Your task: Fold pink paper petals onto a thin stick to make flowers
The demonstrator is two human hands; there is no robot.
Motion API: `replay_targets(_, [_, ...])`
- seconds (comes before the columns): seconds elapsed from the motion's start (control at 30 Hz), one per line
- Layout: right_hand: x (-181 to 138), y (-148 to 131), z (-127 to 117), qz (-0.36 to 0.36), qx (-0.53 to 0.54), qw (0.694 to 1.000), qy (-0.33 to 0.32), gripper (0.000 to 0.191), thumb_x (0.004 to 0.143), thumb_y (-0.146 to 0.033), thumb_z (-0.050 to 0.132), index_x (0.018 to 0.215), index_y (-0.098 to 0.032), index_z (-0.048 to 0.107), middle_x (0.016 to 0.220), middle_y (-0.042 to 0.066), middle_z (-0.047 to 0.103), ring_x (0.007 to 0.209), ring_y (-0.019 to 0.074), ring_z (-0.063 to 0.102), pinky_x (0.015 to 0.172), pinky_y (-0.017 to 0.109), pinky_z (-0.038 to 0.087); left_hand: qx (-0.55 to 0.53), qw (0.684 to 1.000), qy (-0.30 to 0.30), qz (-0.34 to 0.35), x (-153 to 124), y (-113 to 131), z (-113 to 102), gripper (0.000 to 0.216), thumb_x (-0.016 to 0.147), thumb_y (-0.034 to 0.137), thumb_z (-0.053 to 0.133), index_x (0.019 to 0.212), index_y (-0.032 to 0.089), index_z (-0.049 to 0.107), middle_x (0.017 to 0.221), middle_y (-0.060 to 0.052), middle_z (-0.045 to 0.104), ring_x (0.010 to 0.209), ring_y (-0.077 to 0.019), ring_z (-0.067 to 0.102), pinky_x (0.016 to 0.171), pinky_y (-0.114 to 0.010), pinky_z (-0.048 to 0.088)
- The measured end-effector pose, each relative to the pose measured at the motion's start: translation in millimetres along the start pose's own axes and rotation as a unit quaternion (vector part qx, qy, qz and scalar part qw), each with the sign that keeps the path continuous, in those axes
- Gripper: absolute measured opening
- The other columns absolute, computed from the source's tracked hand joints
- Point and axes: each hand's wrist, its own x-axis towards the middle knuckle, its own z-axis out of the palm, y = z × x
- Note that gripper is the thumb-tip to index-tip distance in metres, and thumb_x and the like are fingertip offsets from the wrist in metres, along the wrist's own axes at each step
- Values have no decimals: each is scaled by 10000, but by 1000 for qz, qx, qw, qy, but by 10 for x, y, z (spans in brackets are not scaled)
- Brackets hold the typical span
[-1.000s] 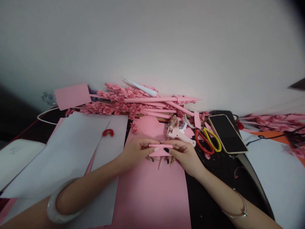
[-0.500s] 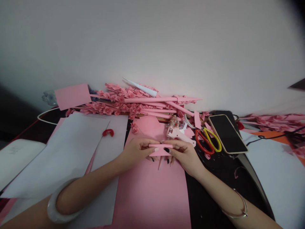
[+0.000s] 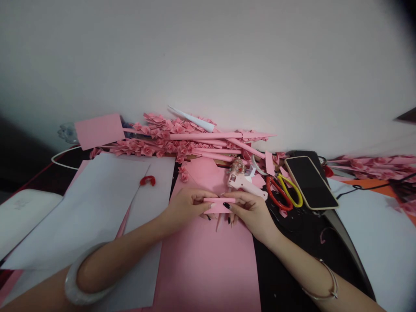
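At the left edge of the worktop a white device lies just beside the loose white sheets, with a small red curved piece on them, near their far right corner. Behind these, pink paper flowers are heaped along the far edge, by the wall. Next comes my left hand, its thumb and fingers pinched on the left end of a small pink paper piece. I have that piece level, crosswise, above the middle of the long pink sheet, which runs down to the near edge. My right hand is clamped on the other end in the same way, thumb in front, fingers behind. A narrow band shows along the paper's upper edge; rolled or folded, I cannot tell. I judge this to be a turning-over or creasing step, and the next move seems to call for even pressure from both thumbs, so the band stays straight. A slim pointed thing shows below the paper; I can't make out what it is. Right of that, beyond my fingers, lie the glue gun, then the red-and-yellow-handled scissors and a phone, towards the far right corner.
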Motion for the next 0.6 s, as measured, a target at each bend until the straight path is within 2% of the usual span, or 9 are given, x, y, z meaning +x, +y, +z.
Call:
replay_targets(0.1, [-1,13,-1,1,-4,1000,7,219,721,-244,677,919,-154,691,535,-19,618,396,101,570,410,227,510,38,999,21,-8,-2,23,3,143,752,168,565,810,135,693,712,-22,690,647,-130,666,602,-214,530])
replay_targets(0.2, [-9,33,-11,3,-37,999,10,183,724,-242,666,885,-154,671,534,-23,600,392,100,559,399,218,475,71,997,27,-15,-18,47,6,128,750,171,554,715,134,671,621,-11,673,586,-122,649,569,-202,509])
replay_targets(0.37, [-35,23,-22,-27,-170,985,-21,88,745,-235,640,747,-152,667,523,-26,537,409,78,459,388,196,345,68,997,-42,0,-52,32,14,138,755,171,535,722,136,663,650,-26,702,610,-128,657,586,-209,506])
replay_targets(0.5, [-59,-33,-4,-73,-237,965,-79,203,812,-266,578,648,-151,608,551,-30,472,491,79,387,451,206,291,67,993,-93,-9,-76,38,28,142,771,194,532,706,141,647,629,-17,687,616,-138,667,580,-208,499])
replay_targets(0.6, [-80,-49,6,-77,-251,958,-115,265,853,-274,522,615,-159,528,546,-50,373,500,78,313,466,213,251,65,991,-118,-18,-83,39,35,143,775,208,544,660,150,608,530,29,605,559,-133,654,528,-194,472])
